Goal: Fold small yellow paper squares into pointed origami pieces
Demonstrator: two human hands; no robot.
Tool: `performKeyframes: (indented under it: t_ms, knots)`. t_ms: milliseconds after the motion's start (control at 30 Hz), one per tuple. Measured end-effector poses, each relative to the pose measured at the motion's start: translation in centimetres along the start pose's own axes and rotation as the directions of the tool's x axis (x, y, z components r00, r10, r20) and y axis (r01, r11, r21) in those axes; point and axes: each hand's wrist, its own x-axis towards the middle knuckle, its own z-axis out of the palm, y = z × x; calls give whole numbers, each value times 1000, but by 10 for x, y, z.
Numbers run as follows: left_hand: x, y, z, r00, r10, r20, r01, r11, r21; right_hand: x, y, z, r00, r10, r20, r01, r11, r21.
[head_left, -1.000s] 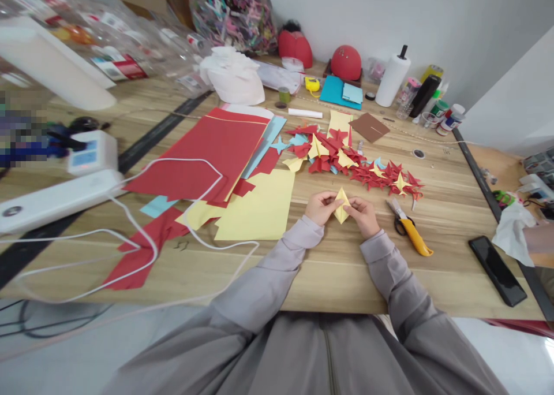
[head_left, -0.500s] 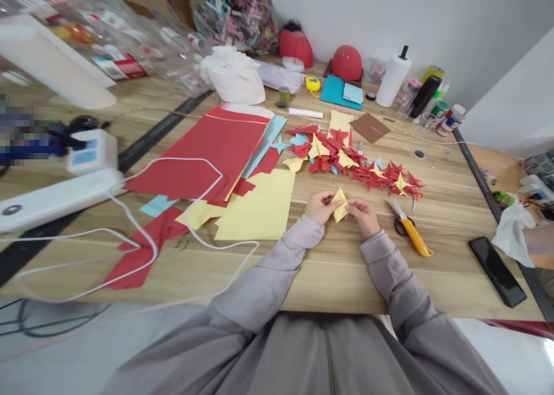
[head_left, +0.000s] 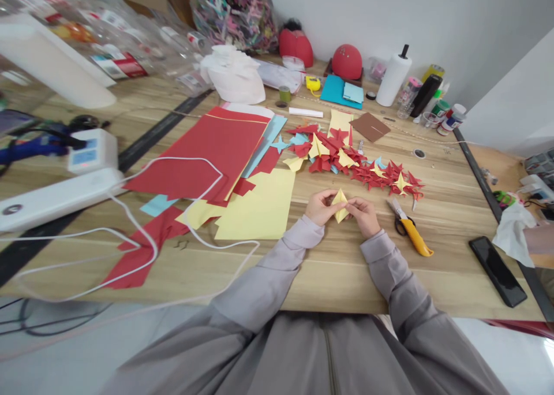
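Note:
A small diamond-shaped piece of folded yellow paper (head_left: 340, 197) is held up between both hands over the wooden table (head_left: 337, 279). My left hand (head_left: 319, 207) pinches its left side, and my right hand (head_left: 364, 213) grips its right side with the fingertips. Just beyond the hands lies a pile of folded red paper shapes (head_left: 324, 152), with some yellow and light blue ones among them. Scissors (head_left: 398, 210) and a yellow-handled cutter (head_left: 418, 238) lie right of my right hand.
Red sheets (head_left: 208, 152), a yellow sheet (head_left: 259, 207) and a white cable (head_left: 203, 196) spread to the left, near a power strip (head_left: 56, 198). A black phone (head_left: 497, 271) lies at the right. Bottles (head_left: 426, 94) and a white roll (head_left: 393, 80) stand at the back.
Both hands keep their grip on the yellow paper and have hardly moved. The paper's position is nearly the same.

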Motion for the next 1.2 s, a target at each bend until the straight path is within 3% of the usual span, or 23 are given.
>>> performKeyframes:
  t_ms: [233,800,933,1100,1200]
  knots:
    - [-4,6,2,1000,-14,13,13,998,60,0,5,-2,997,-18,78,22,998,-55]
    - [-5,12,4,997,-51,-49,50,999,-22,1,7,-1,994,-22,103,29,998,-65]
    - [-3,11,3,996,-68,-61,64,996,-65,0,4,-2,999,-18,44,20,998,-56]
    - [2,8,-1,985,-167,-36,154,960,-233,-1,-1,-4,997,44,-58,-42,999,29]
    - [2,8,-1,983,-176,-48,163,966,-202,-1,-2,-3,997,56,-57,-53,997,58]
